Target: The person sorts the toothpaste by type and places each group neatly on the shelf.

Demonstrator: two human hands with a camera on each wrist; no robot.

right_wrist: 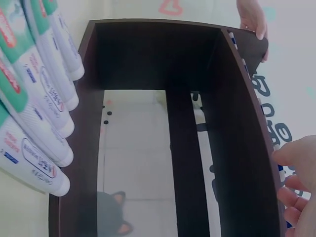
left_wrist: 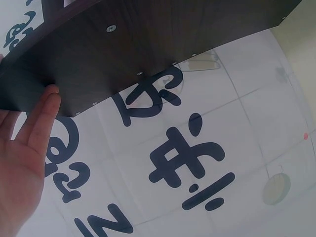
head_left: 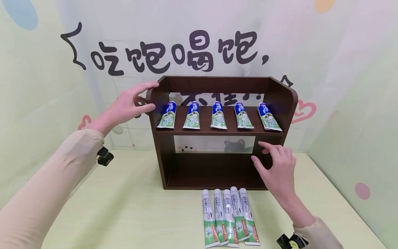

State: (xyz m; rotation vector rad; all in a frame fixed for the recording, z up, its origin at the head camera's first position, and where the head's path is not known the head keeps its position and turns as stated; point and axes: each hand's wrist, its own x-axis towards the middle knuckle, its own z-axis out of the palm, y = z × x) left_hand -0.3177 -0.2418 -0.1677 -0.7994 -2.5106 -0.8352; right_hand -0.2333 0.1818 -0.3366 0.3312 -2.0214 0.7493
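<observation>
A dark brown two-tier shelf (head_left: 217,138) stands on the table. My left hand (head_left: 127,102) holds the upper corner of its left side panel (left_wrist: 148,34); thumb and fingertips lie at the panel's edge. My right hand (head_left: 278,169) is in front of the shelf's lower right side, thumb and index finger spread apart with nothing between them. Several blue, white and green toothpaste tubes (head_left: 218,116) lie spaced in a row on the upper tier, caps to the back. Several white and green toothpaste tubes (head_left: 228,218) lie side by side on the table before the shelf, caps towards it.
The lower tier (head_left: 214,169) shows its bare board. Behind the shelf is a pale wall sheet (head_left: 124,27) with large black characters. The light table (head_left: 124,207) extends to both sides, and another wall sheet (head_left: 357,121) borders it on the right.
</observation>
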